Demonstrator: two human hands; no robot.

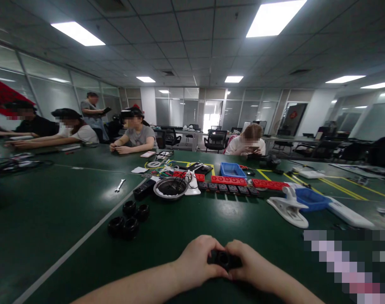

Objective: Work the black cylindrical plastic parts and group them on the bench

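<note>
My left hand [198, 258] and my right hand [249, 262] meet low in the middle of the view, just over the green table. Between them they grip a small black part with a round hole [224, 259]. Fingers of both hands wrap its sides, so its full shape is hidden. Off to the left of my hands, several black tyre-like rings [130, 228] sit in a tight cluster on the table. A small open-ended wrench [119, 185] lies farther away on that side.
Beyond my hands stand a metal bowl [170, 195], red socket strips [228, 180], a blue tray [233, 170] and a white clamp-like stand [289, 210]. Another blue tray [311, 199] is at the right. Loose cables lie behind. Several people sit around the table; one person [94, 110] stands.
</note>
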